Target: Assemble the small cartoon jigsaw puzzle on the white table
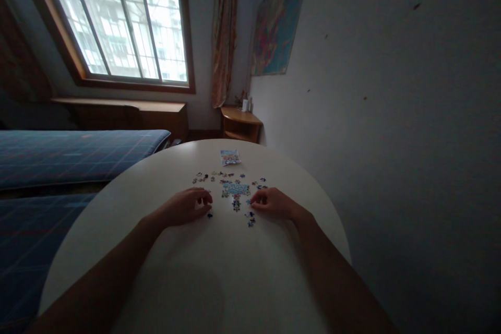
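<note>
Jigsaw: A partly joined jigsaw puzzle (235, 189) lies on a round white table (250, 271), between the two hands' fingertips.
Left hand (191, 206): Fingers loosely curled, thumb slightly apart; a dark puzzle piece (210, 214) sits just on their near side.
Right hand (274, 203): Fingers bent at a blue puzzle piece (248, 202); whether they grip it cannot be told.
Beyond: Picture-printed packet (230, 157).

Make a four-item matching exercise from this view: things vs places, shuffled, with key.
1. Right hand
2. Joined jigsaw section
3. Printed packet
4. Wall map

A. Far part of the white table
B. Hung on the wall
C. Beside loose jigsaw pieces, just right of 2
D. Between left hand and right

Pairs: 1-C, 2-D, 3-A, 4-B
</note>
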`<state>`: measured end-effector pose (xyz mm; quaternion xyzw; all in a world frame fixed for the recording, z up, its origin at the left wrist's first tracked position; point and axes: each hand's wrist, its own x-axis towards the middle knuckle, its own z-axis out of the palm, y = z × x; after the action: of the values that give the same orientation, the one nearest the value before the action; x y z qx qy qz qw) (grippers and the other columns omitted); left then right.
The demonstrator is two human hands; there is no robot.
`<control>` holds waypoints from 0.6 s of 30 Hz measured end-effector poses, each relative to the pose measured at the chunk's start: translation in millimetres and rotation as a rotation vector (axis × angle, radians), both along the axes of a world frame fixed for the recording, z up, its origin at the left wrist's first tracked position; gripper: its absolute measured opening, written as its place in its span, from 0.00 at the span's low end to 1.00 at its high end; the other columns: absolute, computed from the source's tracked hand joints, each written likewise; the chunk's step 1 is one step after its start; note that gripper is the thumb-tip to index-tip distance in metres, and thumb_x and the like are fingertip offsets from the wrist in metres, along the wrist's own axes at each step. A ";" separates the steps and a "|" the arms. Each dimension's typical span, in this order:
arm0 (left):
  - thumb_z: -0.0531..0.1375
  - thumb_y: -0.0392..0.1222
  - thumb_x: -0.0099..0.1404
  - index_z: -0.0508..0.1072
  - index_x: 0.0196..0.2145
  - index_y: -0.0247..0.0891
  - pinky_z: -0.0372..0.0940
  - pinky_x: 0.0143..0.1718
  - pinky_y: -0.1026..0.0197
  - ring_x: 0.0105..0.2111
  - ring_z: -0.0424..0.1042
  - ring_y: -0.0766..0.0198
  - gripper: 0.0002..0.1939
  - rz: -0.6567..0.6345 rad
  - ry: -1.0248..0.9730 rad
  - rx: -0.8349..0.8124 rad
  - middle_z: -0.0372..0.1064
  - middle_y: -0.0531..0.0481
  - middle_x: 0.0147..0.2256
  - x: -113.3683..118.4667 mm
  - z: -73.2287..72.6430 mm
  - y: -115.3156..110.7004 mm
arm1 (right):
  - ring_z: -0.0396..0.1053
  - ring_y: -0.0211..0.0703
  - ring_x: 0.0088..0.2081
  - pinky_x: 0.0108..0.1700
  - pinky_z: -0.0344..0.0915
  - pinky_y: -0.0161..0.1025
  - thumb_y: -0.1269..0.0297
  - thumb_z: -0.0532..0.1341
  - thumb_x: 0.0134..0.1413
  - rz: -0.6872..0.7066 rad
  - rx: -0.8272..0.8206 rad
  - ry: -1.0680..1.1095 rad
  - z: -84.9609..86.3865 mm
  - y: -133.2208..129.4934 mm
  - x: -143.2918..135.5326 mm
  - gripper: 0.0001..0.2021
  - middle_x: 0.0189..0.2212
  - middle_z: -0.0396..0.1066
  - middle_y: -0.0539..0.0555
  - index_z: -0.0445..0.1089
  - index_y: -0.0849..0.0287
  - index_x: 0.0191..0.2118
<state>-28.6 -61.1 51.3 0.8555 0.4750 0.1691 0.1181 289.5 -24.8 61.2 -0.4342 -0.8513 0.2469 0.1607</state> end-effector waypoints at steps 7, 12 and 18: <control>0.58 0.46 0.63 0.76 0.36 0.41 0.63 0.38 0.60 0.36 0.71 0.60 0.09 -0.013 0.038 -0.042 0.72 0.49 0.37 14.1 -4.6 -0.7 | 0.69 0.37 0.28 0.31 0.61 0.32 0.61 0.67 0.48 0.040 -0.085 0.016 -2.7 -0.7 -2.2 0.10 0.28 0.75 0.52 0.79 0.59 0.36; 0.55 0.39 0.66 0.77 0.37 0.41 0.64 0.41 0.62 0.36 0.71 0.63 0.10 -0.115 -0.045 -0.060 0.74 0.50 0.36 33.1 -10.7 -2.7 | 0.68 0.36 0.29 0.31 0.60 0.31 0.61 0.67 0.48 0.092 -0.065 0.015 -3.7 -0.5 -4.3 0.08 0.29 0.75 0.52 0.80 0.57 0.34; 0.56 0.41 0.68 0.76 0.38 0.42 0.63 0.44 0.63 0.39 0.71 0.63 0.09 -0.206 -0.111 -0.034 0.75 0.51 0.37 46.6 -12.5 -7.1 | 0.69 0.36 0.29 0.31 0.60 0.31 0.60 0.66 0.49 0.109 -0.062 0.034 -3.9 0.0 -5.1 0.09 0.30 0.76 0.52 0.80 0.56 0.35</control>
<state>17.9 -68.2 38.8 0.8868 0.3803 0.1952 0.1756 284.4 -24.8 57.3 -0.3878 -0.8627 0.2888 0.1479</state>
